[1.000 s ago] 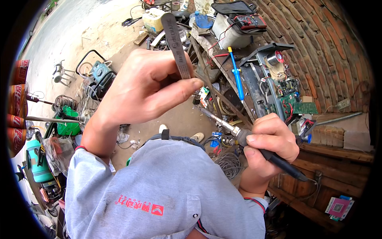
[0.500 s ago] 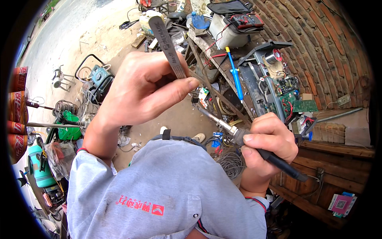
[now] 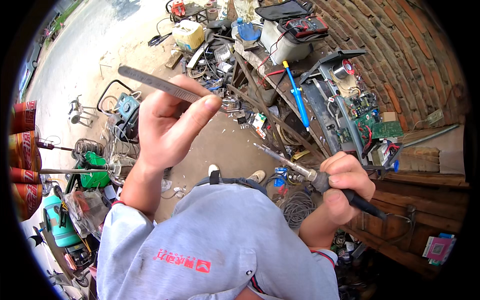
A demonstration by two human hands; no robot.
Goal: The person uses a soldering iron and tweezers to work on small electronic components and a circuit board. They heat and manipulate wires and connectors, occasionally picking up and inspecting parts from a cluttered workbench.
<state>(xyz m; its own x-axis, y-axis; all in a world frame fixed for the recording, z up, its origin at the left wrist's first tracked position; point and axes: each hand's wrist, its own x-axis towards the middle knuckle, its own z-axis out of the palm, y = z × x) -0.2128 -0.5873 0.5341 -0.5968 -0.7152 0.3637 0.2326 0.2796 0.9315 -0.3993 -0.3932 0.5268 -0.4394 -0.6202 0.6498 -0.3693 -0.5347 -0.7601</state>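
My left hand (image 3: 170, 125) is closed on metal tweezers (image 3: 150, 78) at centre left; they lie slanted, wide end up-left, tip toward the right. My right hand (image 3: 345, 182) is wrapped round the black handle of a soldering iron (image 3: 287, 162), whose metal tip points up-left toward the middle, apart from the tweezers. Beyond it, on a cluttered wooden bench, are a blue-and-yellow pump-like tool (image 3: 299, 107), an opened metal unit with green circuit boards (image 3: 380, 130) and a solder spool (image 3: 343, 70).
A brick wall (image 3: 405, 45) rises at right. A multimeter (image 3: 308, 27) sits on a white container (image 3: 274, 41) at the back. Machines, a green container (image 3: 94, 177) and a teal tank (image 3: 61, 225) crowd the left. Coiled cable (image 3: 297, 210) lies below the bench, near my feet.
My left hand has turned, so the tweezers tipped from nearly upright to slanting low toward the left. My right hand and the soldering iron shifted slightly down. The whole view moved a little.
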